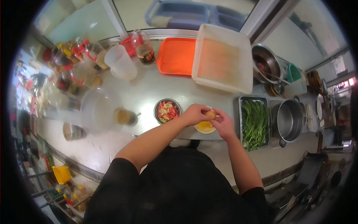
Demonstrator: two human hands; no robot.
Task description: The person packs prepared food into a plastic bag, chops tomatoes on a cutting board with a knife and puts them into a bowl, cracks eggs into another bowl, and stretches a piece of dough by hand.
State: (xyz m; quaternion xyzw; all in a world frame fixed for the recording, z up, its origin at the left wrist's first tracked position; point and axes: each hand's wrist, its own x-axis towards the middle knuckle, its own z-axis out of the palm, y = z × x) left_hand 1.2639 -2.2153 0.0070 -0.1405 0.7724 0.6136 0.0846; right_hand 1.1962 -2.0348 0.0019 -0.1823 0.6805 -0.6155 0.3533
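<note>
A brown egg (211,114) is held between the fingertips of both hands. My left hand (194,115) grips it from the left, and my right hand (225,125) closes on its right side. Whether the shell is cracked cannot be made out. Right beneath the egg stands a small pale bowl (206,132) with yellow beaten-looking egg in it, partly covered by my hands. To the left of my left hand is a round metal bowl (156,112) of chopped red and pale green pieces.
A metal tray (267,143) of leafy greens and a deep pot (290,121) stand to the right. Behind are an orange tray (176,56), a large whitish tub (223,56) and a steel bowl (274,59). Bottles (145,52) and a plastic jug (120,61) line the back left.
</note>
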